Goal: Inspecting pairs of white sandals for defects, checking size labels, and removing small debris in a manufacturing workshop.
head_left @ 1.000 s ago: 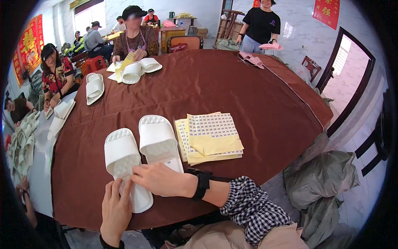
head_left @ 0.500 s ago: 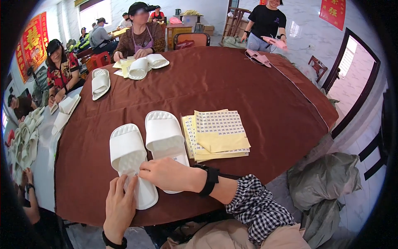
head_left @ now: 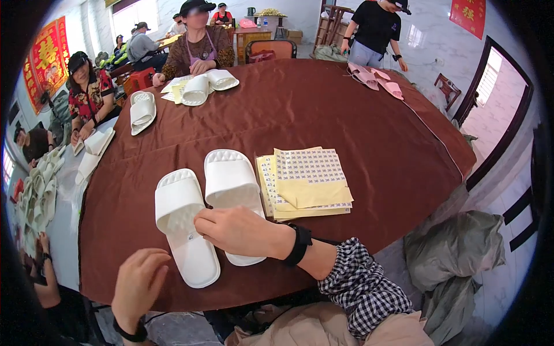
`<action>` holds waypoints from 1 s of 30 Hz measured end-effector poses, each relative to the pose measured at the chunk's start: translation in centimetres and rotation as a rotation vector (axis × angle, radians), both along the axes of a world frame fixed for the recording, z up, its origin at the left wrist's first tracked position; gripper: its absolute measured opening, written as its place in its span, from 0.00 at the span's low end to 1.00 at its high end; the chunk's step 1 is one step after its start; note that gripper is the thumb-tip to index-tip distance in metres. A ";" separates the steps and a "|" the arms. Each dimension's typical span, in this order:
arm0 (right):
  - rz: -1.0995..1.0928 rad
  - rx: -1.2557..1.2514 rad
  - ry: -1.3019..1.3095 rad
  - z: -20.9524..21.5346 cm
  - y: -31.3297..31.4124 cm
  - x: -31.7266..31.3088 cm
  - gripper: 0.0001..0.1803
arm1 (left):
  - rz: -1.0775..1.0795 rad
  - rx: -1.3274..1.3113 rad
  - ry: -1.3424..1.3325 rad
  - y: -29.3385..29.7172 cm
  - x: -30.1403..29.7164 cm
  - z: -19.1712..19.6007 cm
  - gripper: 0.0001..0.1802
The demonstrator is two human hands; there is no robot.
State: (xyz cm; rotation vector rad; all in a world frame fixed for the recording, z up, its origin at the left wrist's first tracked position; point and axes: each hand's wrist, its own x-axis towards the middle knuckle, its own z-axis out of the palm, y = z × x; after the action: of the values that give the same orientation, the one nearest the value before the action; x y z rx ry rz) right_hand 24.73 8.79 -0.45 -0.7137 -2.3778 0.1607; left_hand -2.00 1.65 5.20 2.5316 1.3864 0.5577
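A pair of white slippers lies side by side before me: a left slipper [head_left: 197, 262] and a right slipper [head_left: 232, 167]. On the left one's footbed sits a small printed sticker [head_left: 190, 237]. My right hand [head_left: 236, 230] hovers across both slippers, thumb and fingers pinched together near that sticker; what is between them, if anything, is hidden. Lower left, my left hand [head_left: 141, 279] is beside the left slipper, apart from it, with loosely bent fingers and nothing in them. Right of the slippers lies a stack of yellowish sticker sheets [head_left: 314, 196].
A brown cloth [head_left: 398, 190] covers the table. Across it, a person [head_left: 202, 46] sits by more white slippers [head_left: 196, 91] and sheets. Pink slippers [head_left: 363, 76] lie far right, near a standing person [head_left: 378, 32]. Slippers heap up [head_left: 40, 190] at left; grey sacks [head_left: 453, 245] stand at right.
My left hand has let go of the left slipper and moved down and left, uncovering the sticker. The far standing person has put a pink slipper on the table.
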 end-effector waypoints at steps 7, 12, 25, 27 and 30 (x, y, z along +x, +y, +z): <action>-0.042 -0.016 0.048 0.4 0.0 0.2 0.10 | 0.076 0.092 0.084 5.2 -1.0 3.9 0.15; -0.068 0.009 0.154 0.9 0.2 0.5 0.10 | -0.070 -0.017 0.220 9.4 -1.6 2.8 0.40; -0.295 -0.119 0.542 3.9 1.9 5.6 0.07 | -0.092 -0.235 0.105 14.2 0.3 -2.3 0.44; -0.331 -0.230 0.581 4.2 1.7 6.5 0.07 | -0.103 -0.197 0.071 14.2 0.7 -3.1 0.42; -0.289 -0.322 0.637 5.2 1.4 6.5 0.06 | -0.128 -0.077 0.012 14.2 1.4 -4.3 0.40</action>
State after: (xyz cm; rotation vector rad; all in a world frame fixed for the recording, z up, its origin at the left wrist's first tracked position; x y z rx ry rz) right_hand 31.22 10.23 4.71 -0.9748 -1.6400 0.5646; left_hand -0.60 15.84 0.87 2.5435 1.2138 0.4582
